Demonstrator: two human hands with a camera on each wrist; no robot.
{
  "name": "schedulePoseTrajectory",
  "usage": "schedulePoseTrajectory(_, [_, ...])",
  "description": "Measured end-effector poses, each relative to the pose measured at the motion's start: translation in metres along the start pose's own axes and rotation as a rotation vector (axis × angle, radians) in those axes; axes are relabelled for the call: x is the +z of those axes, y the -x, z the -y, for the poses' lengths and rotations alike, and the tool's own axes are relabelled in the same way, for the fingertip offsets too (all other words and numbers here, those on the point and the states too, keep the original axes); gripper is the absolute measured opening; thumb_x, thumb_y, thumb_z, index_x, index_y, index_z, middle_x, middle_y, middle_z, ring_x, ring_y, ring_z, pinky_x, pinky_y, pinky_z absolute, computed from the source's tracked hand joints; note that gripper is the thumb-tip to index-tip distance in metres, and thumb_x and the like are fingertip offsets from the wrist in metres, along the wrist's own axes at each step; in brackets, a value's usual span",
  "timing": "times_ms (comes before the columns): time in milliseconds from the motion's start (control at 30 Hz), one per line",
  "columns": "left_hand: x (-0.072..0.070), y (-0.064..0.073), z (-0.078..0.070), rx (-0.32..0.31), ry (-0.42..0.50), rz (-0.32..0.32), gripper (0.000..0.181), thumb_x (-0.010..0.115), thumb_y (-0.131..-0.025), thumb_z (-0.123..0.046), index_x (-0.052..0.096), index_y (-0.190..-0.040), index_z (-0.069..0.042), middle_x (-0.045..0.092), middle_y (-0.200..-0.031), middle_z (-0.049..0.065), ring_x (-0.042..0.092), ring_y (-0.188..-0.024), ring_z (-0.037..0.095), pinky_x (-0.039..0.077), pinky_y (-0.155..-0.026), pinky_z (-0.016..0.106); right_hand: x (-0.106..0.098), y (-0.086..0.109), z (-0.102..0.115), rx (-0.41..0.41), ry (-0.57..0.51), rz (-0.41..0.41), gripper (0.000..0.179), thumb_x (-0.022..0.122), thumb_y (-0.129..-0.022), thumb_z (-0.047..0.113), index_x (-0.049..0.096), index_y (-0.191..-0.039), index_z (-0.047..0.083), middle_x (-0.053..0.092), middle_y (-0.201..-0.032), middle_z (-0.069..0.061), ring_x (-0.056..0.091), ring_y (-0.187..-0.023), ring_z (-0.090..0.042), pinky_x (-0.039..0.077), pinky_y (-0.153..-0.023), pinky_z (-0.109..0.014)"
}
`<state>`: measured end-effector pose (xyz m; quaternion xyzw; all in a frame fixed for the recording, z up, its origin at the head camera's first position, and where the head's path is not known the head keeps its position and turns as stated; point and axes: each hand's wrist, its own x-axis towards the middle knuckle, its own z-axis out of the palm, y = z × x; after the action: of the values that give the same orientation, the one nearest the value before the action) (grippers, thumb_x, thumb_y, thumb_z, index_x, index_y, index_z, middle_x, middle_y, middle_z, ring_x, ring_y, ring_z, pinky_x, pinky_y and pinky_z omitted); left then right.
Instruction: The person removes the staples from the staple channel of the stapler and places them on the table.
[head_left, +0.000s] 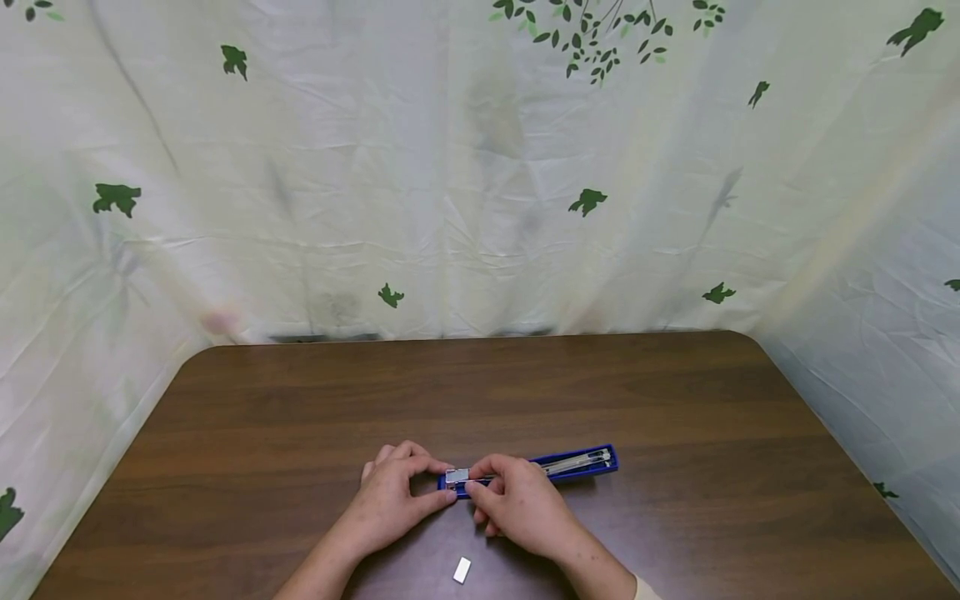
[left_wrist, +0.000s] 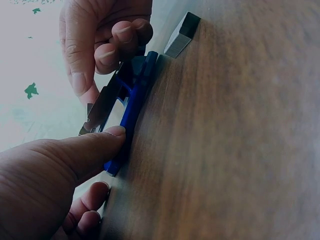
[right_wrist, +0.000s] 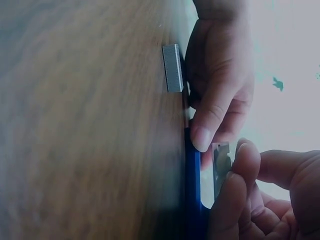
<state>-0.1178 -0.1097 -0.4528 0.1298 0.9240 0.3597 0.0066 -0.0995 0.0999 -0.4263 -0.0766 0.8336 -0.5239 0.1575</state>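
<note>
A blue stapler (head_left: pixel 577 463) lies opened out on the table, its metal magazine (right_wrist: pixel 220 165) raised from the blue base (left_wrist: pixel 131 112). My left hand (head_left: pixel 390 500) holds the left end of the base between thumb and fingers. With thumb and index finger, my right hand (head_left: pixel 525 504) pinches the magazine near the middle of the stapler; its other fingers are curled. Part of the stapler is hidden behind the right hand. A short block of staples (head_left: pixel 462 571) lies on the table nearer the front, between the forearms, touched by neither hand.
The brown wooden table (head_left: pixel 300 408) reaches out to both sides and behind the stapler. A pale curtain (head_left: pixel 435 167) with green leaf and bird prints hangs along its back and sides.
</note>
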Motion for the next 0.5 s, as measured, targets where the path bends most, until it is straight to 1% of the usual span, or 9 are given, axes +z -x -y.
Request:
schedulePoseTrajectory(167, [0.0000,-0.0001,0.0002,0.001,0.007,0.006,0.023,0.088,-0.078,-0.043,0.077,-0.098,-0.039,0.057,-0.094,-0.023,0.047,-0.097,0.008,0.029,-0.084,0.035,0.0008,-0.0002,-0.0007,-0.005,0.003,0.003,0.016,0.069,-0.098,0.022,0.069,-0.108,0.010,0.067,-0.064,0.002,0.061,-0.050,-0.012,0.046,-0.045,-0.024])
schedulePoseTrajectory(500, [0.0005,-0.0006,0.0005,-0.007,0.004,0.007,0.022,0.087,-0.078,-0.042,0.077,-0.098,-0.039,0.057,-0.094,-0.023,0.047,-0.096,0.007,0.029,-0.084,0.036,0.0020,-0.0020,-0.0027,0.003,-0.041,0.022,0.020,0.068,-0.099,0.024,0.068,-0.111,0.008,0.067,-0.064,0.001,0.060,-0.050,-0.011,0.047,-0.046,-0.023])
